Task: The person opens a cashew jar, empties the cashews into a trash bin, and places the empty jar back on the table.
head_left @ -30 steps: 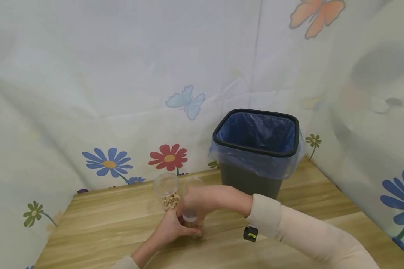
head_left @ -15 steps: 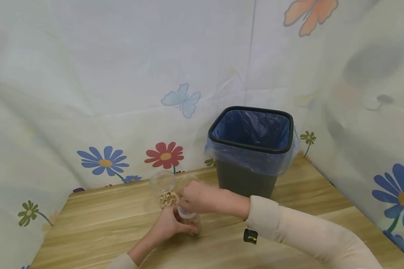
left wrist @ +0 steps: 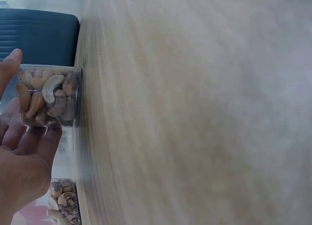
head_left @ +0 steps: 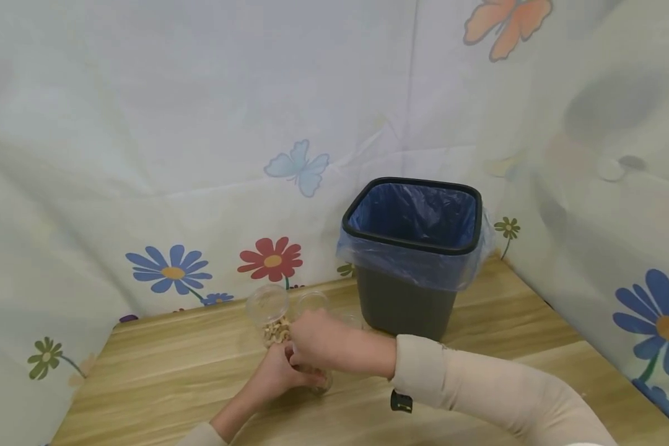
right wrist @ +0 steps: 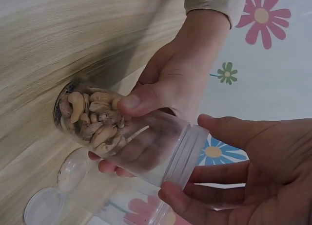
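A clear plastic jar (right wrist: 151,159), partly filled with cashews and other nuts (right wrist: 100,118), is in my left hand (head_left: 273,375), thumb on one side and fingers on the other. In the left wrist view its base is close to the wooden tabletop. My right hand (head_left: 326,344) comes over the top, and in the right wrist view its thumb and fingers grip the pale ringed rim (right wrist: 187,154) from opposite sides. From the head view this hand hides the jar's top. Just behind the hands stands a second clear jar (head_left: 267,305), also with nuts.
Two round clear lids lie behind the hands, the left lid (head_left: 313,301) and the right lid (head_left: 351,320). A dark grey bin (head_left: 404,303) with a blue liner (head_left: 424,210) stands at the back right of the table (head_left: 173,359). Patterned cloth (head_left: 201,124) hangs behind.
The right hand has come down over the jar's top and now covers the rim. The right-hand lid has come into view. The left hand keeps its hold on the jar.
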A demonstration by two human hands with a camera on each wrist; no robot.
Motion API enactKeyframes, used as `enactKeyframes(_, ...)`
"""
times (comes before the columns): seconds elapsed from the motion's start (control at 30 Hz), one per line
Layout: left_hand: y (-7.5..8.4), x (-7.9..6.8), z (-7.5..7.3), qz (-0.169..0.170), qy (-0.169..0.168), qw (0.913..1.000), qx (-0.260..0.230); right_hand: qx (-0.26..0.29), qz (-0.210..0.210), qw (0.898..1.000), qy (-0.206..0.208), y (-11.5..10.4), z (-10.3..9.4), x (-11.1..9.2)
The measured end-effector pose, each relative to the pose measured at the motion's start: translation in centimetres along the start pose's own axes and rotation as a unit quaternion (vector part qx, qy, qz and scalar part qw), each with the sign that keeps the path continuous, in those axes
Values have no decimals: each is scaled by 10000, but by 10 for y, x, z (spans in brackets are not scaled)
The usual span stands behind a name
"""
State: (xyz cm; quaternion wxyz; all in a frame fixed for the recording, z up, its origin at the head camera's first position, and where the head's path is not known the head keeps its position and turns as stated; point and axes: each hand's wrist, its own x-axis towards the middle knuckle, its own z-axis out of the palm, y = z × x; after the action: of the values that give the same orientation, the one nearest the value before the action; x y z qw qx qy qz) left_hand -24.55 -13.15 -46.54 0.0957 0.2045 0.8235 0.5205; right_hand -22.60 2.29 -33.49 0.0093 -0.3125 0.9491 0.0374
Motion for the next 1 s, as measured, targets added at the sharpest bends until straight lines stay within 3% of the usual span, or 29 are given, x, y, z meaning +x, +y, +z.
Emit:
enactKeyframes(0.37,-5,0,-1,168,-22,9997,174,521,-825,9952,-111,11,-5,3)
enactKeyframes(0.73,-4,0,0,10,-78,10000,1,-186,-1830,9821,-401,23,-7,10)
enactKeyframes(1.0,-3,1,-1,-30,-162,9999,-33,334,-1942,9788,-566,29,-7,10)
